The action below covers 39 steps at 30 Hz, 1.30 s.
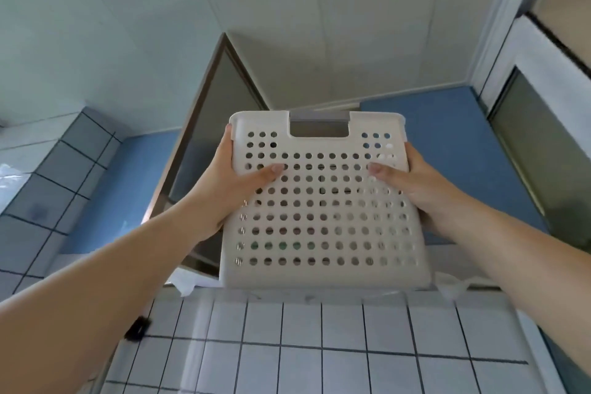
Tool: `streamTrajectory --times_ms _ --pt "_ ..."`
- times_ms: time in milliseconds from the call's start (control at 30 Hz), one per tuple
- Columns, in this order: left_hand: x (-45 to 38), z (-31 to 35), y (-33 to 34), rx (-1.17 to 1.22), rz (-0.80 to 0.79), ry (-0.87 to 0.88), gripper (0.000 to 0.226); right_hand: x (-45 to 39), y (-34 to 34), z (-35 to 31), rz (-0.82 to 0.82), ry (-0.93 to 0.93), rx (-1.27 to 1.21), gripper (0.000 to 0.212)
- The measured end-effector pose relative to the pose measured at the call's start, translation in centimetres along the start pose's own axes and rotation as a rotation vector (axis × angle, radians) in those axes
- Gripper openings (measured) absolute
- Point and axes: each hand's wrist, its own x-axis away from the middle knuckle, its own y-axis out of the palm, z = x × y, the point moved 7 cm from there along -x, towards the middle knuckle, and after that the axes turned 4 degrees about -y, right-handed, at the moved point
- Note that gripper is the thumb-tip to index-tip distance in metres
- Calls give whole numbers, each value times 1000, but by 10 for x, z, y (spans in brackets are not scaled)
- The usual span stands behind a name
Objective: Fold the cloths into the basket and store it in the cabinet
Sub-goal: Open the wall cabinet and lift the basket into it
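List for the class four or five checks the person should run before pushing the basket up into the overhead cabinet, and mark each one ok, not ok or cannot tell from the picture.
1. Left hand grips the basket on its left edge, thumb on the front: ok.
2. Right hand grips the right edge likewise: ok.
3. Cabinet door swung open: ok.
4. Basket held level: ok, its rim looks roughly even.
5. Folded cloths inside the basket: cannot tell; only dim shapes show through the holes.
6. Room on the cabinet shelf: cannot tell; the basket hides the opening.
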Motion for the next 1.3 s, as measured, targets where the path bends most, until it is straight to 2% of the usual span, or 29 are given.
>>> streamTrajectory --times_ms 167,467,667,900,1133,1167,1233,1300 --pt "-34 -22 -5 -21 1 59 62 -33 -3 30 -6 -44 -19 49" --pt "-97 -81 -7 -101 8 136 64 -90 -14 94 -19 -113 16 46" --pt "-118 -139 -5 -31 31 190 56 -112 -16 151 38 -115 79 56" --pt "-141 -211 -19 24 3 194 65 -123 -3 208 100 -90 170 60" --pt "-165 -248 -28 40 -9 189 73 -136 2 244 154 -45 225 68" --pt "-167 -253 -29 2 22 179 79 -139 2 249 163 -41 234 70" --pt "-170 -262 -32 -192 184 204 90 -142 4 258 191 -45 255 72" --pt "-159 -261 -25 -595 327 290 85 -145 9 264 203 -62 286 72"
